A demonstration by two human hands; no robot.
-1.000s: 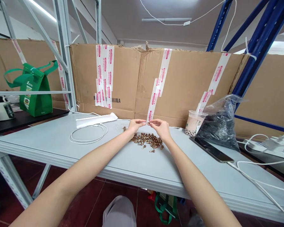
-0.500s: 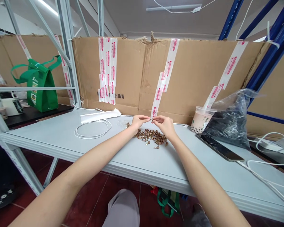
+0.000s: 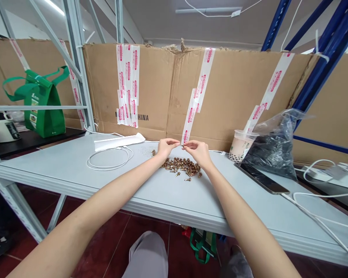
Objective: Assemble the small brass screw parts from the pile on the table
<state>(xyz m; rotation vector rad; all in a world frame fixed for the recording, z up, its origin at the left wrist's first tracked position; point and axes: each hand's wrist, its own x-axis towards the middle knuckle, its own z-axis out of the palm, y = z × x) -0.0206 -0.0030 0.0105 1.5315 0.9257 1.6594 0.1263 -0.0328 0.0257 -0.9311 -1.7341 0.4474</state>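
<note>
My left hand (image 3: 166, 148) and my right hand (image 3: 199, 152) meet fingertip to fingertip above the table, both closed in a pinch. Between them is a small metal screw (image 3: 182, 145), mostly covered by the fingers. Just below my hands lies a loose pile of brass-coloured screws (image 3: 182, 166), with a few strays at its front edge. Some small clear pieces (image 3: 146, 149), too small to make out, are scattered left of my left hand.
On the left of the grey table (image 3: 150, 193) lie a coiled white cable (image 3: 110, 168) and a folded white paper sleeve (image 3: 118, 142). To the right are a bubble tea cup (image 3: 241, 146), a phone (image 3: 261, 178) and a dark-filled plastic bag (image 3: 274, 148). Cardboard (image 3: 155, 85) stands behind.
The whole view has shifted slightly to the left. My hands keep the same fingertip pinch over the pile, with only small finger movement.
</note>
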